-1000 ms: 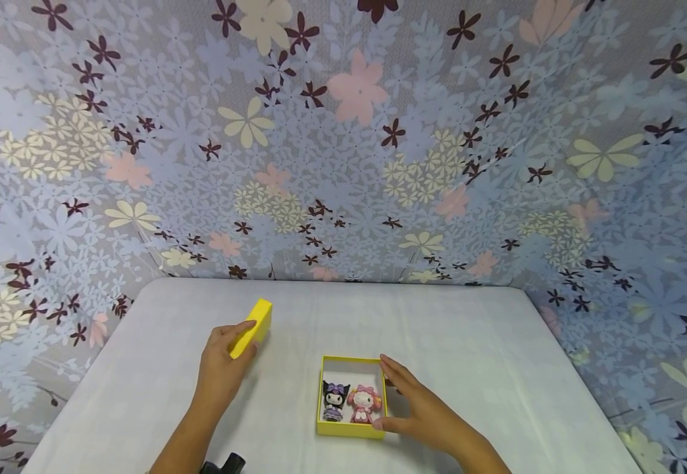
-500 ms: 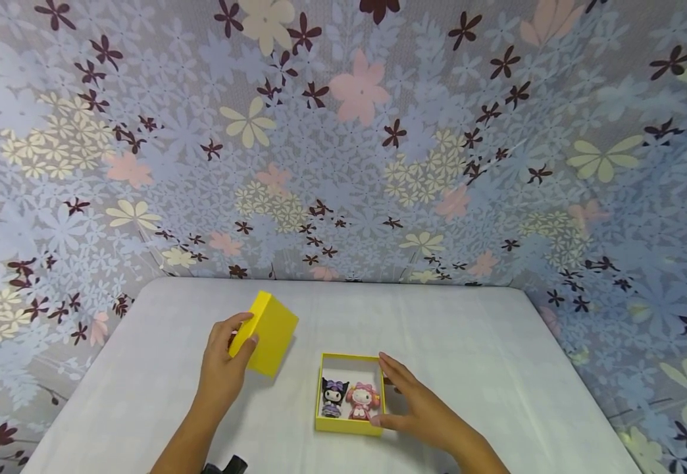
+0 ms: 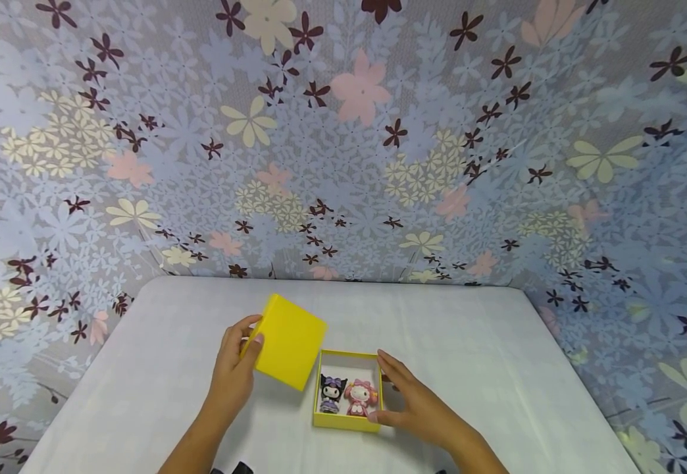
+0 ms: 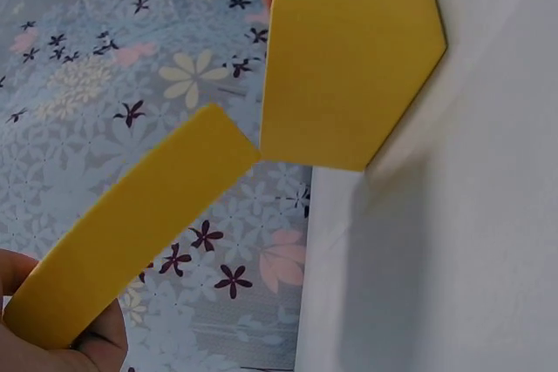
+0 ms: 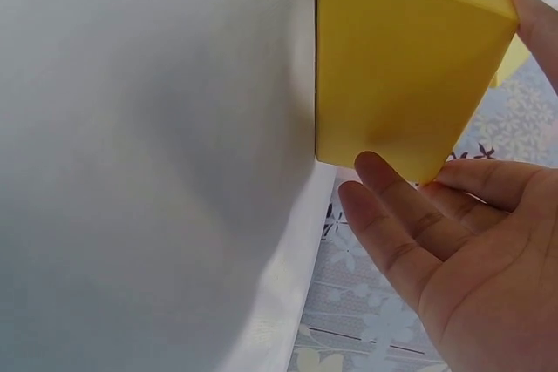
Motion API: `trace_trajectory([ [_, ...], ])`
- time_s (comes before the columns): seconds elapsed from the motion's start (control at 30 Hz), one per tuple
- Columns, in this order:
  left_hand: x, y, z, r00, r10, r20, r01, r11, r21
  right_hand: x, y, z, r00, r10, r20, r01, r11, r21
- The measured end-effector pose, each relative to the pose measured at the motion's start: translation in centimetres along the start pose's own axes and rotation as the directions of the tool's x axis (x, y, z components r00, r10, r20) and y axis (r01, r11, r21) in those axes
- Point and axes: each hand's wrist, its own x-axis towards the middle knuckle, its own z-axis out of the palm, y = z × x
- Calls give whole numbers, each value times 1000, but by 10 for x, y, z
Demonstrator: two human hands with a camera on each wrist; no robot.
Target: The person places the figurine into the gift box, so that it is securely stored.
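Observation:
My left hand (image 3: 237, 362) pinches the side of a yellow square box lid (image 3: 292, 342), held tilted above the cloth with its flat top showing. The left wrist view has the same lid (image 4: 131, 228) edge-on between fingers and thumb. Just right of it sits the matching shallow yellow box (image 3: 346, 422), uncovered, white inside. Two small figurines lie in it: a black-hooded one in purple (image 3: 331, 395) and a pink one (image 3: 359, 399). My right hand (image 3: 420, 408) spans the box's right side, thumb at the front corner and fingers at the back corner.
The white cloth-covered table (image 3: 468, 329) runs back to a flower-patterned fabric wall (image 3: 343, 164). Black objects (image 3: 241, 469) peek in at the bottom edge beside the left forearm.
My left hand has brought the lid rightward, close to the box, and turned it from edge-on to show its broad top. The box has shifted slightly up-left in view, the right hand staying on it.

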Motion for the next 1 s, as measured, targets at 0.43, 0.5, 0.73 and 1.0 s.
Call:
trace_trajectory([
  [0.43, -4, -13, 17, 998, 53, 39, -54, 998, 34, 3, -5, 1, 999, 47, 14, -47, 999, 28],
  [0.5, -5, -14, 20, 997, 49, 51, -50, 998, 32, 4, -6, 2, 999, 52, 14, -52, 998, 24],
  [0.73, -6, -19, 29, 996, 13, 87, -14, 1000, 17, 5, -5, 3, 999, 51, 9, -51, 999, 6],
  [1.0, -6, -27, 38, 989, -36, 146, 25, 997, 76, 4, -5, 2, 999, 50, 14, -51, 999, 12],
])
